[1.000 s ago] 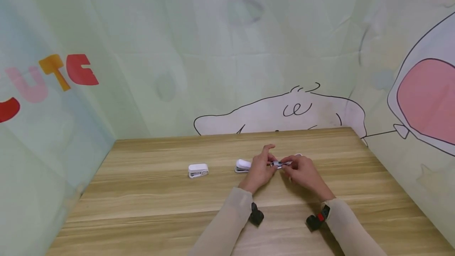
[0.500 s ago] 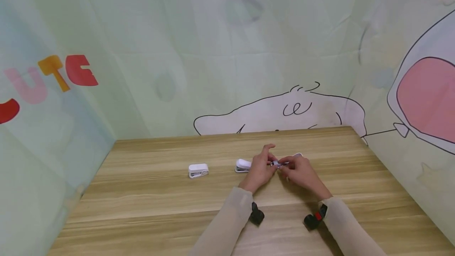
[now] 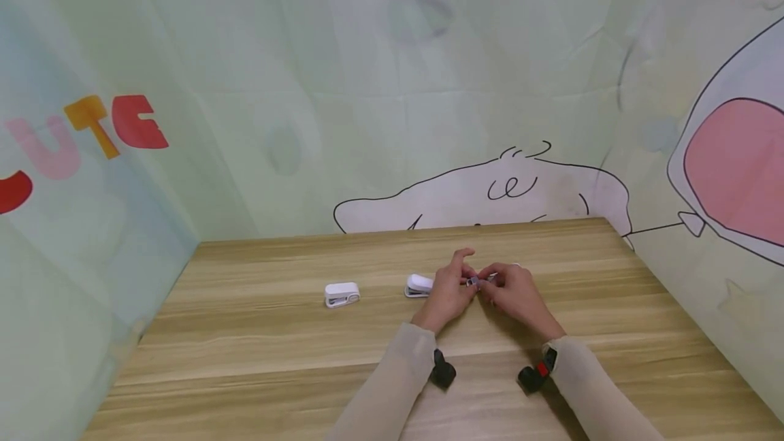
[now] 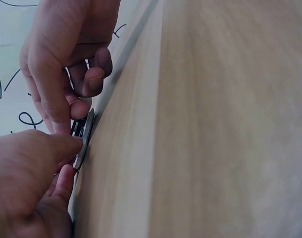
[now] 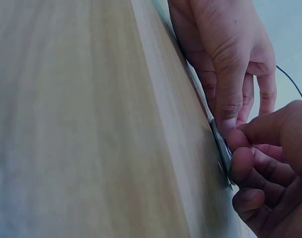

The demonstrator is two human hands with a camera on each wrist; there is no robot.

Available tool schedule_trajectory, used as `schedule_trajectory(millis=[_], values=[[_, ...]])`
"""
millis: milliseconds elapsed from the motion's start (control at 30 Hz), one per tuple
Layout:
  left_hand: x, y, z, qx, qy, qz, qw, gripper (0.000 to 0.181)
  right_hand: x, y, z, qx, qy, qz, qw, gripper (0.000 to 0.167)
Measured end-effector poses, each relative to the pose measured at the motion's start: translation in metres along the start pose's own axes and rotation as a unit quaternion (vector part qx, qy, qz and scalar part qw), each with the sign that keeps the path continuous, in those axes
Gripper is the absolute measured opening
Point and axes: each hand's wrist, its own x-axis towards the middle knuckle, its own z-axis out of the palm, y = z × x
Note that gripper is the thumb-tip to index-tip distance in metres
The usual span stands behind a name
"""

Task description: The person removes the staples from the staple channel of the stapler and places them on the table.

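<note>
My left hand (image 3: 450, 295) grips the front end of a small opened stapler (image 3: 472, 282) low over the table, index finger raised. Its metal part shows between the hands, and the rest is mostly hidden. In the left wrist view, the left thumb lies along the stapler's grey base (image 4: 84, 141). From the other side my right hand (image 3: 519, 295) pinches at the stapler with thumb and fingertips. Whether a small piece is also between those fingertips, I cannot tell. Right beside the left hand is a white stapler (image 3: 418, 285), partly covered by it.
Another white stapler (image 3: 341, 294) lies farther left on the wooden table (image 3: 263, 346). A printed curtain (image 3: 275, 155) stands behind the table's far edge. Each wrist carries a small black camera (image 3: 443, 371).
My right hand has shifted slightly left along the stapler toward the left fingertips, covering more of the metal part. The left hand and the other staplers stay put.
</note>
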Motion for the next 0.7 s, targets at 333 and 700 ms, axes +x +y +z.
schedule_trajectory(millis=[333, 700], values=[[-0.0001, -0.0005, -0.0011, 0.007, 0.005, 0.012, 0.9999, 0.066, 0.0022, -0.0031, 0.0021, 0.022, 0.009, -0.003, 0.9997, 0.013], [-0.0012, 0.0001, -0.002, 0.013, 0.002, 0.006, 0.9999, 0.067, 0.002, -0.0042, 0.0039, 0.022, 0.014, 0.0, 0.9996, 0.015]])
